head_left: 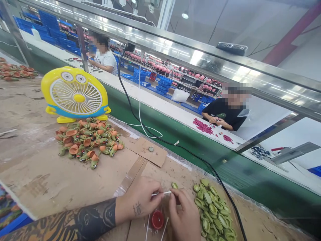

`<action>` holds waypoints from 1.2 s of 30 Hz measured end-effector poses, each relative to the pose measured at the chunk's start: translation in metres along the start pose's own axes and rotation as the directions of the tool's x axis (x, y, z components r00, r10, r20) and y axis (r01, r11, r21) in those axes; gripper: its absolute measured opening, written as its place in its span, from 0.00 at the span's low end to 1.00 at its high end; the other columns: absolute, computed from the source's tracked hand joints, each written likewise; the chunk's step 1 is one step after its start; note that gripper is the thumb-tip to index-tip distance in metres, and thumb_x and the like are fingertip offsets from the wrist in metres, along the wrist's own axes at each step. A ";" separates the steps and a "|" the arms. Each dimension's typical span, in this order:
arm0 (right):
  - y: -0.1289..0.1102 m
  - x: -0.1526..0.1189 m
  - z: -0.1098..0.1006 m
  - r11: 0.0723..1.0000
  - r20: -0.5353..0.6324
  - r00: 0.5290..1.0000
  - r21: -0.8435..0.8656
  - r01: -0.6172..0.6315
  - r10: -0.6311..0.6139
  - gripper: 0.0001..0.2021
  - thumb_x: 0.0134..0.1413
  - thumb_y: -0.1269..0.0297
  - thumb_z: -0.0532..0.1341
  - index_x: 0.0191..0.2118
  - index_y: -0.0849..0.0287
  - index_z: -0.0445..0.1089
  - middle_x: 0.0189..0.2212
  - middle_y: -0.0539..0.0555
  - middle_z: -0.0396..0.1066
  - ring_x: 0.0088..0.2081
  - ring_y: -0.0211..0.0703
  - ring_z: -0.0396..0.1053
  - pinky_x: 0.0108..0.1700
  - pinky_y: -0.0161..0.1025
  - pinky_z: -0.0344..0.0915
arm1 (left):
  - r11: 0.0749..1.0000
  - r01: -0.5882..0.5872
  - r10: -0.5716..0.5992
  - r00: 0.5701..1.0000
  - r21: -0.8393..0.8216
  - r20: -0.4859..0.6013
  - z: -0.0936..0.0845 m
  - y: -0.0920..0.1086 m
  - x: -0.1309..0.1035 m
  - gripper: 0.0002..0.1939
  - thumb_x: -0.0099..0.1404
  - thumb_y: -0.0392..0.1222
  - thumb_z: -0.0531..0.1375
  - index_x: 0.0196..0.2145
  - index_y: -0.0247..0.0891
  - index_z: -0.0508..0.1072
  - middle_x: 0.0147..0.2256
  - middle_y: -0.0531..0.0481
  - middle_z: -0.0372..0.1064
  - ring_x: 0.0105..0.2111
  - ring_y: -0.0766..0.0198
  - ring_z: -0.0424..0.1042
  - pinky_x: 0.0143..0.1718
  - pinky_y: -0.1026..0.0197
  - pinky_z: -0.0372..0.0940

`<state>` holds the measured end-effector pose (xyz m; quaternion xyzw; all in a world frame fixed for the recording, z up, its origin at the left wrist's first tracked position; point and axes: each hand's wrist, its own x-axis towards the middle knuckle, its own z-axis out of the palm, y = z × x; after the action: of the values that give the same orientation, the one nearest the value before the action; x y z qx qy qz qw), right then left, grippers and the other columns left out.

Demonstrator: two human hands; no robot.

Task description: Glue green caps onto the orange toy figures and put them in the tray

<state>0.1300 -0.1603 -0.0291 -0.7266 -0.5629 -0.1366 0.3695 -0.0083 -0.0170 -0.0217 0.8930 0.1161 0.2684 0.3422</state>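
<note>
A thin white stick (164,193), resembling a cotton swab, spans the gap between both hands just above the cardboard. My left hand (142,197), with a tattooed wrist, pinches its left end between thumb and fingers. At the other end, the closed fingertips of my right hand (185,212) grip the stick. A small red round cap or pot (157,220) sits below and between the hands, with two more thin white sticks beside it. Just beyond my right fingertips lies one green oval piece (175,185). A heap of green oval pieces (213,211) is right of that hand.
A yellow character-shaped fan (75,95) stands behind a pile of small orange-and-green figures (87,140). A bottle cap (150,149) lies on a cardboard scrap (140,150). One black cable (210,165) crosses the right side. Two people sit across the green conveyor belt (170,134).
</note>
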 end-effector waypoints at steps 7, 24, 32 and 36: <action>0.004 -0.004 0.002 0.993 0.020 0.999 -0.111 0.037 -0.035 0.09 0.67 0.65 0.55 0.34 0.54 0.70 0.26 0.49 0.72 0.28 0.42 0.73 0.30 0.37 0.66 | 0.995 -0.062 0.060 0.997 0.078 0.039 0.003 0.000 -0.004 0.05 0.66 0.36 0.60 0.32 0.40 0.76 0.29 0.51 0.78 0.30 0.60 0.76 0.34 0.61 0.63; 0.004 -0.011 0.012 0.936 0.079 0.985 -0.308 0.171 -0.154 0.06 0.67 0.66 0.55 0.39 0.53 0.69 0.29 0.51 0.72 0.31 0.47 0.73 0.32 0.42 0.63 | 0.995 -0.075 0.076 0.997 0.073 -0.010 0.004 -0.001 -0.004 0.05 0.66 0.38 0.60 0.33 0.39 0.76 0.29 0.50 0.78 0.31 0.59 0.76 0.35 0.60 0.62; 0.008 -0.011 0.017 0.943 0.078 0.985 -0.287 0.167 -0.151 0.11 0.70 0.63 0.53 0.35 0.51 0.69 0.27 0.50 0.72 0.28 0.46 0.73 0.31 0.41 0.63 | 0.984 -0.121 0.124 0.992 0.134 -0.012 0.001 0.001 -0.005 0.07 0.68 0.38 0.59 0.32 0.39 0.75 0.28 0.49 0.77 0.29 0.58 0.76 0.32 0.59 0.61; 0.014 -0.009 0.017 0.959 0.059 0.988 -0.238 0.151 -0.141 0.13 0.72 0.60 0.51 0.38 0.51 0.72 0.28 0.50 0.74 0.29 0.44 0.76 0.31 0.39 0.67 | 0.987 -0.114 0.118 0.992 0.116 -0.035 0.002 0.000 -0.005 0.08 0.70 0.39 0.57 0.34 0.40 0.76 0.30 0.49 0.78 0.30 0.58 0.76 0.33 0.59 0.62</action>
<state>0.1358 -0.1567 -0.0519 -0.7255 -0.6015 -0.2160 0.2553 -0.0115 -0.0204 -0.0252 0.9104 0.0862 0.2995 0.2721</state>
